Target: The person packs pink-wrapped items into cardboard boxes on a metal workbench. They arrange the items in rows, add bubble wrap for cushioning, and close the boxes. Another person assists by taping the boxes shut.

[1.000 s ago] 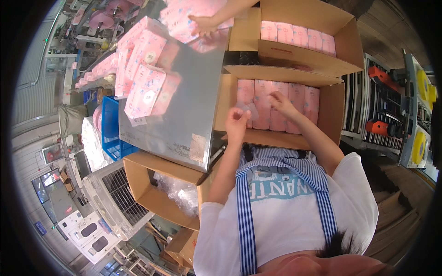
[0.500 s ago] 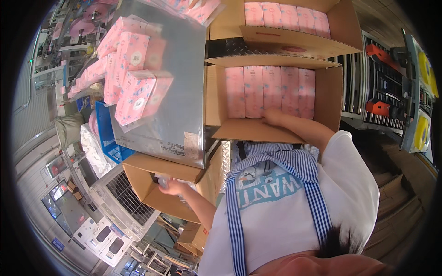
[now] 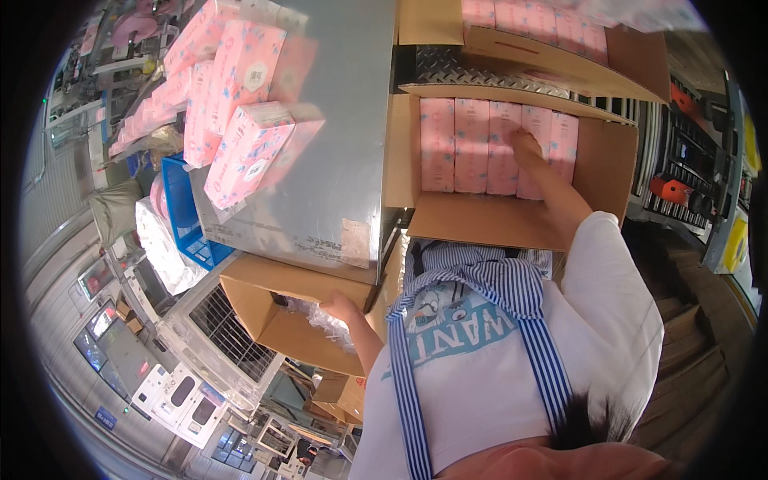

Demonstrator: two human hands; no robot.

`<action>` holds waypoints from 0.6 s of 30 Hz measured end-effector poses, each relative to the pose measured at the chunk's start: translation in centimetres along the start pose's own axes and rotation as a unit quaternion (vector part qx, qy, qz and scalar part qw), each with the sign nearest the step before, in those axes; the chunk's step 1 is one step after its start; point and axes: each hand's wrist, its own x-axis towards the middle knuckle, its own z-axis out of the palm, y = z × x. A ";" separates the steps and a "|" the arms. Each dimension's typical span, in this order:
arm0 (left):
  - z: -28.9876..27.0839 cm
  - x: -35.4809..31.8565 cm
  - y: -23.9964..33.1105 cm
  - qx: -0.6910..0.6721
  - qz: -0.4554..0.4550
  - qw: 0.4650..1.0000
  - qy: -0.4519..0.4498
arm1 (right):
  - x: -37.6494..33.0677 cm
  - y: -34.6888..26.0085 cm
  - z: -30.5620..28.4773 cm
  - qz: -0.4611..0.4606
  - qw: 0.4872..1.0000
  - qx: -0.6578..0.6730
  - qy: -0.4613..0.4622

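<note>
My right hand [image 3: 526, 148] reaches into an upright cardboard box [image 3: 480, 218], its fingers laid against the tops of the pink tissue packs [image 3: 470, 148] standing in a row there. No pack is gripped. My left hand [image 3: 342, 306] is over the near edge of a smaller cardboard box [image 3: 264, 276] at lower left, fingers loosely apart and nothing seen between them. Crumpled clear plastic film [image 3: 322, 318] lies inside that box beside the hand.
Several pink tissue packs [image 3: 244, 76] are piled on a metal table [image 3: 344, 160] at left. A blue crate [image 3: 186, 216] stands by its edge. Another cardboard box [image 3: 552, 60] with pink packs sits beyond. Blurred clear film [image 3: 640, 12] shows at top right. Rollers [image 3: 680, 160] lie right.
My left hand has let go of the clear film and drawn back right toward the box's edge. My right hand has moved from the box's near side farther in, over the packs. The view has shifted.
</note>
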 end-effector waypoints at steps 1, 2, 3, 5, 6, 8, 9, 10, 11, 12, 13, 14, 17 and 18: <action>-0.4 0.8 -0.6 0.090 0.088 0.991 0.040 | -0.7 0.6 -0.7 -0.096 0.988 -0.074 -0.091; -0.7 1.6 -0.7 0.177 0.176 0.965 0.075 | -1.5 1.5 -1.6 -0.195 0.958 -0.127 -0.168; -0.7 2.4 -0.5 0.258 0.264 0.923 0.106 | -2.4 2.5 -1.5 -0.229 0.940 -0.157 -0.200; -0.6 4.5 6.2 0.226 0.312 0.923 0.016 | -5.1 5.4 0.7 -0.207 0.939 -0.197 -0.193; -0.1 7.0 8.5 0.216 0.358 0.908 -0.006 | -6.1 5.9 2.1 -0.193 0.942 -0.217 -0.166; 1.2 12.6 14.9 0.212 0.445 0.870 -0.028 | -7.9 7.3 4.6 -0.157 0.950 -0.246 -0.108; 2.0 14.9 18.7 0.218 0.481 0.848 -0.034 | -8.6 7.5 5.4 -0.147 0.952 -0.254 -0.084; 2.5 16.7 22.1 0.266 0.501 0.823 -0.010 | -9.1 6.8 5.9 -0.149 0.954 -0.248 -0.072; 3.3 18.5 24.6 0.312 0.518 0.796 0.008 | -9.6 5.8 5.8 -0.160 0.956 -0.236 -0.071; 4.5 20.7 25.4 0.331 0.531 0.780 -0.013 | -9.8 3.7 4.7 -0.180 0.959 -0.203 -0.085; 5.8 22.4 26.0 0.345 0.549 0.761 -0.040 | -10.3 1.5 3.2 -0.194 0.961 -0.169 -0.098; 6.3 22.1 27.5 0.358 0.578 0.731 -0.056 | -10.8 -1.1 0.9 -0.205 0.963 -0.133 -0.110; 8.0 17.1 33.1 0.276 0.648 0.692 -0.158 | -12.0 -5.4 -3.0 -0.193 0.980 -0.047 -0.020; 9.2 16.5 33.7 0.200 0.667 0.704 -0.140 | -12.7 -7.8 -4.8 -0.197 0.980 -0.010 -0.015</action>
